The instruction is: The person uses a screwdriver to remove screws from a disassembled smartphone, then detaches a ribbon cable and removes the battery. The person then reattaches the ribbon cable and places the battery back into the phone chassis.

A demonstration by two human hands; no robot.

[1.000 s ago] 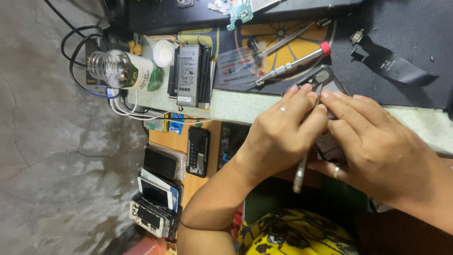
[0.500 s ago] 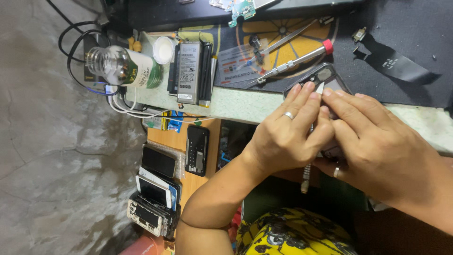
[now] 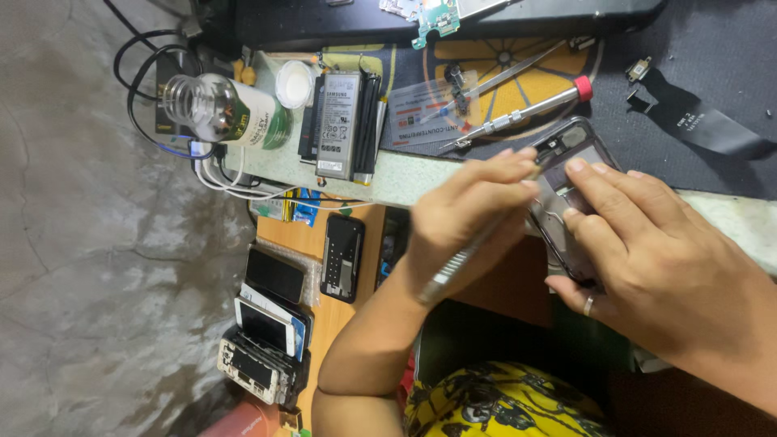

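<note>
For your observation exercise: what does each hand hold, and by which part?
Left hand grips a metal tool along its shaft; right hand holds the opened phone by its edges.

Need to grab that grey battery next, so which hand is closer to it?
Left. The left hand, gripping a metal tool, is right of and below the grey battery. The right hand is farther right, holding the opened phone.

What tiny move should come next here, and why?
Probably ease the metal tool a little further along the opened phone. The left hand pinches the tool with its tip at the phone's frame, while the right hand steadies the phone at the edge of the table.
</note>
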